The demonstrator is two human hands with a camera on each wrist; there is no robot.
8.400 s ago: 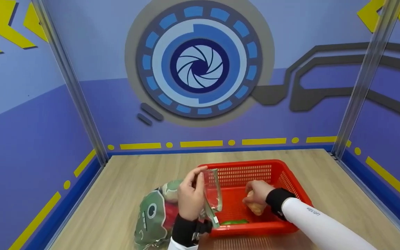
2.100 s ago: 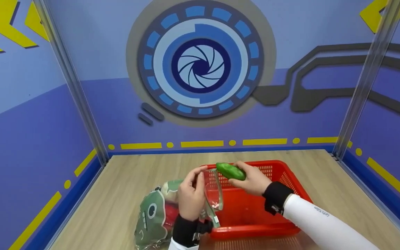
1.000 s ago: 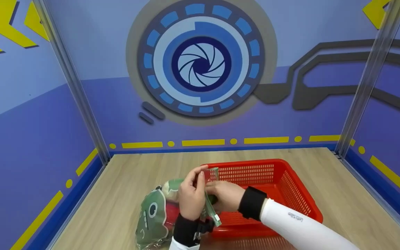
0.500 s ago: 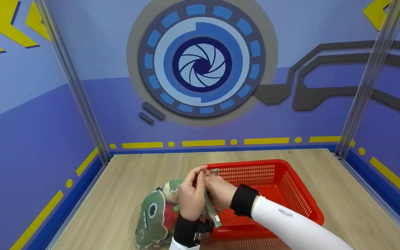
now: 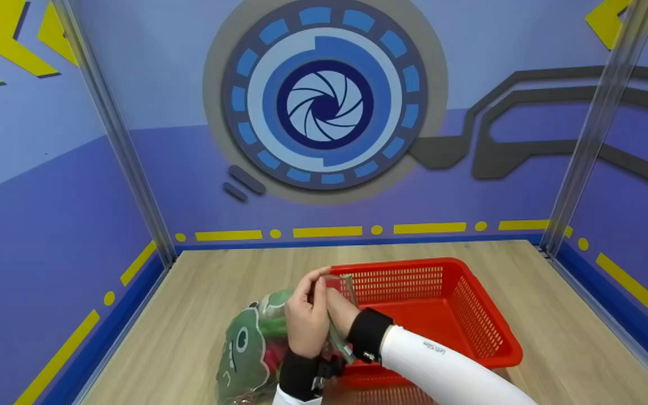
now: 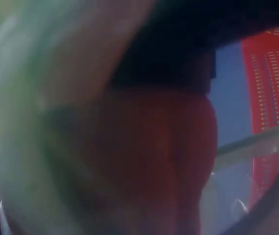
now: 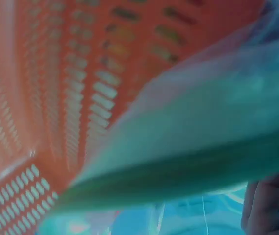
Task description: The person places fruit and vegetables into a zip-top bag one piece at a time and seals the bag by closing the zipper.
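Note:
My left hand (image 5: 307, 318) grips the upper edge of a clear zip bag (image 5: 239, 360) printed with a green cartoon monster. My right hand (image 5: 342, 310) reaches through the bag's mouth. Its fingers are hidden behind the left hand, so I cannot tell whether they hold anything. Through the plastic shows a glossy, elongated green vegetable (image 5: 272, 327), partly covered by the left hand. Below it is something red (image 5: 274, 354) inside the bag. Both wrist views are blurred; the right one catches the bag's green rim (image 7: 178, 171) and some fingers at the lower right.
A red perforated plastic basket (image 5: 484, 315) stands right of the bag, its left side behind the hands and right arm. Both are on a wooden tabletop (image 5: 217, 275). Blue-purple panels (image 5: 166, 185) close the back and sides, with metal posts at the corners.
Earlier my right hand held a beige item, then lifted the green vegetable from the basket into the bag. The right hand has since gone deeper left; the left keeps gripping the bag's edge.

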